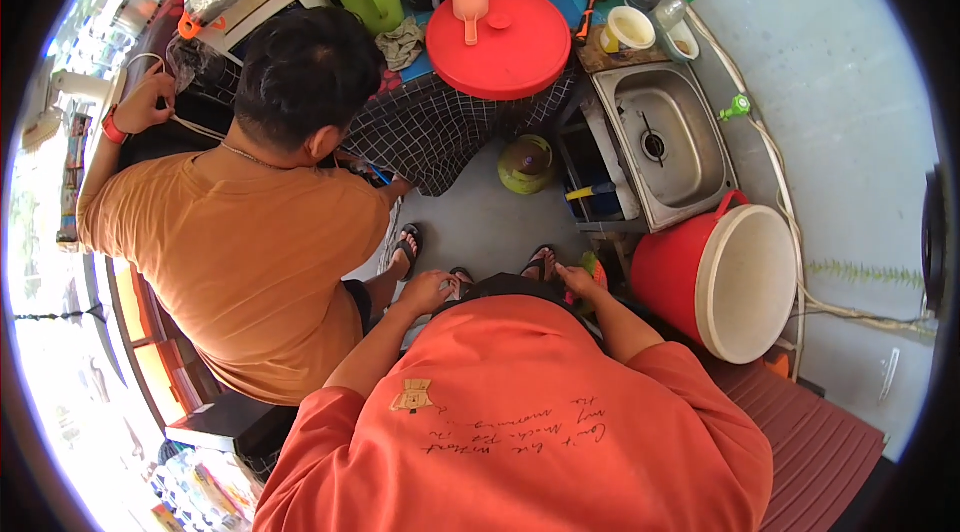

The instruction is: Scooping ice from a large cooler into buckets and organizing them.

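Note:
Both my arms reach down from an orange-red shirt (560, 402) with small writing on it. My left hand (430, 290) rests by my left knee, its fingers loosely bent and apart, with nothing seen in it. Over my right knee lies my right hand (577, 280), fingers loosely stretched and partly hidden, holding nothing visible. Dark shorts (505, 284) show between the two hands. Beyond them, sandalled feet (541, 262) stand on the grey floor (450, 232). A pink and green item (594, 270), too small to name, sits just past my right hand.
A person in a brown-orange shirt (270, 262) crouches close on my left, one hand (150, 97) raised. Ahead, a red round lid (500, 42) carries a pink scoop (470, 7). To the right are a steel sink (670, 122), a tipped red tub (670, 267) and a green gas cylinder (526, 167).

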